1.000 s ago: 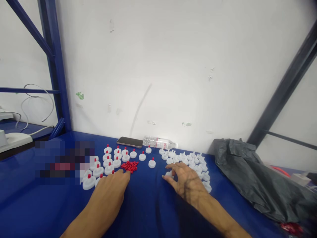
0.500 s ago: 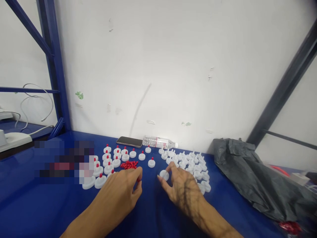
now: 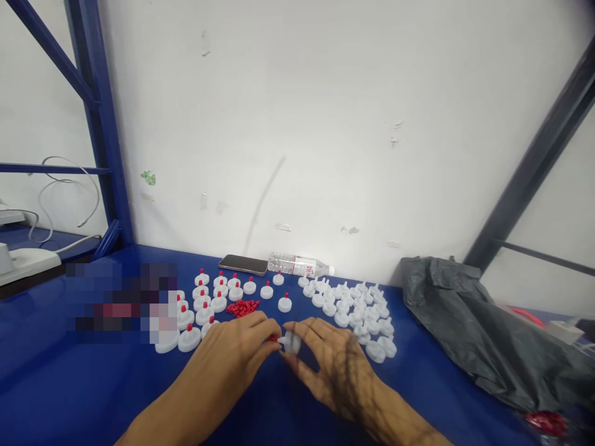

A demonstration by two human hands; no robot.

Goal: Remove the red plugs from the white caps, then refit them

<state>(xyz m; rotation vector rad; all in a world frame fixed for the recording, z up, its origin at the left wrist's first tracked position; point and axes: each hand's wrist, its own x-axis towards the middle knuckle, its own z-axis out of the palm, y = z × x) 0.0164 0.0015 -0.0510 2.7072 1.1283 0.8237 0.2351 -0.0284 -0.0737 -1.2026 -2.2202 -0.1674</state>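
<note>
Between thumb and fingers, my right hand [image 3: 328,356] grips a white nozzle cap [image 3: 292,342], tipped on its side with the spout pointing left. My left hand [image 3: 239,350] pinches a small red tip cap [image 3: 273,339] at the end of that spout. Whether the red piece is seated on it I cannot tell. Just beyond my left hand lies a pile of loose red tip caps [image 3: 242,308]. White nozzle caps with red tips, such as one nozzle cap [image 3: 285,303], stand upright at the left and centre. Bare white nozzle caps [image 3: 360,306] crowd together on the right.
A phone [image 3: 243,264] and a clear plastic bottle [image 3: 300,265] lie along the wall at the back of the blue table [image 3: 279,409]. A dark grey plastic bag [image 3: 469,328] covers the right side. A blue metal frame [image 3: 105,124] rises at the left.
My right hand has brought a white nozzle cap left from the right-hand group and tipped it sideways. My left hand has shifted slightly right, so both hands now meet at the spout.
</note>
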